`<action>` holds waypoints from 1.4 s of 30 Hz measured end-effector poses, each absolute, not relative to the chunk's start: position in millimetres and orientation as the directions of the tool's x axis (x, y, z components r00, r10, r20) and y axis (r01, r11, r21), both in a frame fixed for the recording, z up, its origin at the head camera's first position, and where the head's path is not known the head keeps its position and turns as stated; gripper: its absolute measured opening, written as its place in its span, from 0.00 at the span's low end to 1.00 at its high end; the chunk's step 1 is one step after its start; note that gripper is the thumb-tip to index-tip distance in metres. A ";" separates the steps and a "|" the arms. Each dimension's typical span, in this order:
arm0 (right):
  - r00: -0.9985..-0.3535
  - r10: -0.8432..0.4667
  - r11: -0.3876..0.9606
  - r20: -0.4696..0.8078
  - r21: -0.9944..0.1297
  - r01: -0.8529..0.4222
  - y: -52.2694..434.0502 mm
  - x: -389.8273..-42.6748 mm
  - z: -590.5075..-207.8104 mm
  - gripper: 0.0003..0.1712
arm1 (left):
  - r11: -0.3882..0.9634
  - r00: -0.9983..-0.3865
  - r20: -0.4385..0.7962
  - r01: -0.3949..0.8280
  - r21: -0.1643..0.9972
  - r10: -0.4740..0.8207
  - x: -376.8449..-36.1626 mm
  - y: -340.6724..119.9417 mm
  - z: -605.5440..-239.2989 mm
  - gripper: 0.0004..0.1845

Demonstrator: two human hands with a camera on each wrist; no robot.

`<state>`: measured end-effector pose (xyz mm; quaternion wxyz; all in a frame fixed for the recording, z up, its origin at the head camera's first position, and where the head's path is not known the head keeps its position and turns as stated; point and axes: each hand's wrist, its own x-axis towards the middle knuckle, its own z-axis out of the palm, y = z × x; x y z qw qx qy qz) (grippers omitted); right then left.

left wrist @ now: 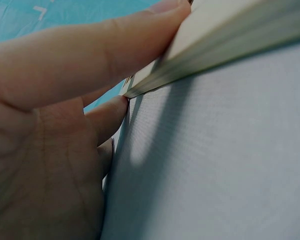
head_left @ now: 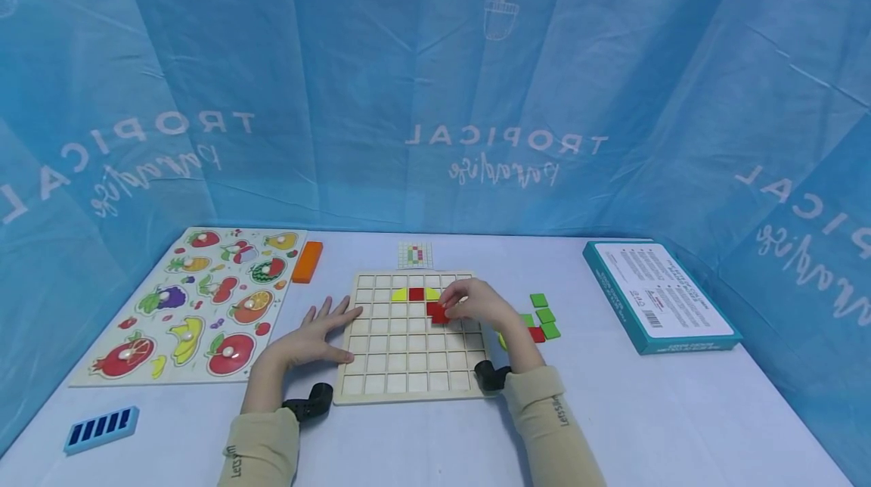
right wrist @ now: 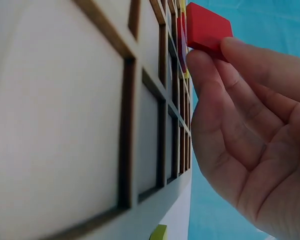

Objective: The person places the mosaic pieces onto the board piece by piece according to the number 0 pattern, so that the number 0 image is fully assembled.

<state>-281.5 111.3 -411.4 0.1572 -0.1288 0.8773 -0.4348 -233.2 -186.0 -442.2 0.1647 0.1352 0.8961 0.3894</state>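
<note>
A wooden grid board [head_left: 408,366] lies in the middle of the white table. Its second row holds a red tile [head_left: 416,293] between two yellow pieces [head_left: 399,294]. My right hand [head_left: 454,307] pinches a red square tile [head_left: 438,313] just over the board's upper right cells. The right wrist view shows that red tile [right wrist: 207,30] held at my fingertips [right wrist: 205,65], beside the board [right wrist: 65,125]. With fingers spread flat, my left hand [head_left: 327,328] rests against the board's left edge. In the left wrist view its thumb lies along the board's rim [left wrist: 230,40].
Loose green tiles [head_left: 544,314] and a red one [head_left: 537,334] lie right of the board. A teal box [head_left: 656,305] sits far right, a fruit puzzle [head_left: 197,302] and orange block [head_left: 308,262] left, a pattern card [head_left: 415,254] behind, a blue holder [head_left: 102,428] front left.
</note>
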 end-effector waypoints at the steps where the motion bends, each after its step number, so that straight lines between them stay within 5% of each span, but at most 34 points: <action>1: -0.915 -0.368 0.592 -0.164 -0.800 -0.095 110.9 -281.6 -411.6 0.05 | 0.662 -0.909 -0.190 0.116 0.741 0.371 -233.2 -186.1 -442.2 0.48; 42: -0.920 -0.325 0.703 -0.220 -0.707 -0.080 101.2 -279.3 -412.1 0.05 | 0.667 -0.907 -0.180 0.135 0.733 0.381 -234.1 -186.3 -443.2 0.47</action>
